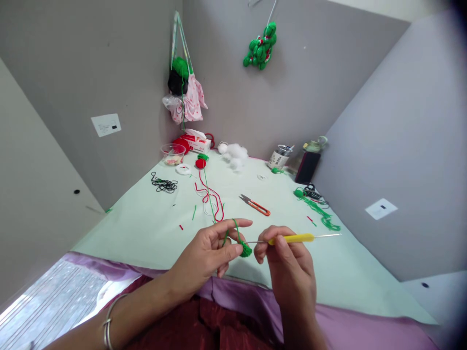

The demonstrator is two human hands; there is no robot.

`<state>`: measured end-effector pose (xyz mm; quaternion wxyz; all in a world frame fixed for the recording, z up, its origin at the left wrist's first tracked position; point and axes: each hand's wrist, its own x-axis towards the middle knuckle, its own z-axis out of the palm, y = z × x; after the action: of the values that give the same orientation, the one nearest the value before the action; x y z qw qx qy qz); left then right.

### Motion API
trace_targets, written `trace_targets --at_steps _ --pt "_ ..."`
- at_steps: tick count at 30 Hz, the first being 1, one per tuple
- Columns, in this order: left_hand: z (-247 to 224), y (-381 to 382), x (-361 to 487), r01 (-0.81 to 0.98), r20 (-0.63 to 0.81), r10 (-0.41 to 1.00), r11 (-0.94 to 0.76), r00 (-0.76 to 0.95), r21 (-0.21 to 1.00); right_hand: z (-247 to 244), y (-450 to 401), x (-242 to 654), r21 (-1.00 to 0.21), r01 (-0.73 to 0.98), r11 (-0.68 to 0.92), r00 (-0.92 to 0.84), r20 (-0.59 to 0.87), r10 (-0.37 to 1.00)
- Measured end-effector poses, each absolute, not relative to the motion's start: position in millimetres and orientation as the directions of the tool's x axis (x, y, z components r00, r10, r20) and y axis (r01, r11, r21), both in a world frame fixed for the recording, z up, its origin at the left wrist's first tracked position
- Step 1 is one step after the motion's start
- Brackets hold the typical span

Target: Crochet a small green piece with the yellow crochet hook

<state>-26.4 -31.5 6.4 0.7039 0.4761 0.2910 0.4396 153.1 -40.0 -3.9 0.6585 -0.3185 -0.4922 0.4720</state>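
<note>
My left hand [215, 250] pinches a small green crocheted piece [245, 250] between thumb and fingers. Green yarn [236, 224] loops over its raised index finger and runs back across the table. In my right hand [288, 262] is a crochet hook [297, 238] with a yellow handle, gripped like a pen. The hook's thin metal shaft points left and meets the top of the green piece; whether its tip is inside a stitch is too small to tell. A second metal tip sticks out at the handle's right end.
Orange thread snips [255, 205] lie beyond my hands. Red yarn [219, 204], black cord [164, 183] and green strands [321, 211] are spread about. White stuffing [235, 154], a tissue box [197, 142], a plastic bowl [173, 154], a tin [280, 157] and a dark phone [307, 167] stand farther back.
</note>
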Motion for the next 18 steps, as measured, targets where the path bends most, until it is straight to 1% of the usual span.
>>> trace_targets --at_steps 10,15,18 --pt "4 -31 -27 -0.288 0.025 0.897 0.116 0.442 0.951 -5 -46 162 -0.878 -0.122 0.462 0.047 0.460 0.887" --pt "5 -33 -25 -0.246 0.028 0.886 0.098 0.462 0.964 -5 -46 167 -0.877 -0.128 0.462 -0.014 0.468 0.884" --pt "6 -35 -24 -0.189 0.044 0.893 0.046 0.447 0.981 -5 -48 169 -0.875 -0.090 0.476 0.006 0.477 0.879"
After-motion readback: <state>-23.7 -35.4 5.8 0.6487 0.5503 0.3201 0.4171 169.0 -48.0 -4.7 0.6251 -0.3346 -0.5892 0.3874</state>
